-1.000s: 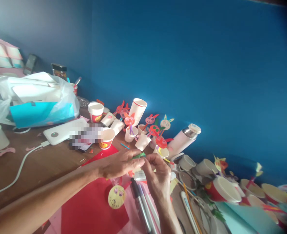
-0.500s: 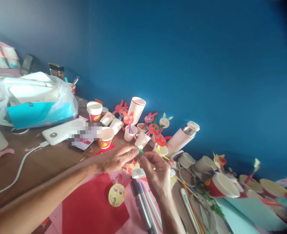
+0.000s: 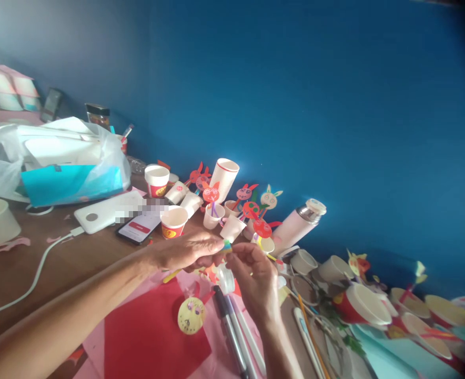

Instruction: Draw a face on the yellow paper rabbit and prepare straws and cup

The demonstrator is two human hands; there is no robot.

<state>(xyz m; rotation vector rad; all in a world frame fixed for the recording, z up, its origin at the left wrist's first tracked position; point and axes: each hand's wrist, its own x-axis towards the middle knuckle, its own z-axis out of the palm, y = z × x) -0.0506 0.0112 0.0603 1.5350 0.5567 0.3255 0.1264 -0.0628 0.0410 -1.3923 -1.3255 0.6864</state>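
Note:
My left hand (image 3: 188,249) and my right hand (image 3: 256,276) meet above the table, fingers pinched together. Between their fingertips is a tiny green, blue and yellow piece (image 3: 227,246), too small to name and partly hidden by the fingers. A small clear plastic container (image 3: 226,279) shows just below the hands. Under them lie pink paper and a dark red sheet (image 3: 149,337). On that sheet rests a round yellow paper face (image 3: 191,316) with drawn features. Beside it lie several markers, among them a grey one with a black cap (image 3: 230,334).
Paper cups holding paper rabbit heads (image 3: 210,196) stand behind the hands. A pink thermos (image 3: 297,226) leans near the blue wall. To the left are a phone (image 3: 138,227), a white power bank (image 3: 108,211) with a cable, and a plastic bag (image 3: 109,152). More paper cups (image 3: 364,305) crowd the right.
The view has shifted slightly. My hands stay together, and more blue and yellow shows on the small piece. A yellow strip now shows below my left hand.

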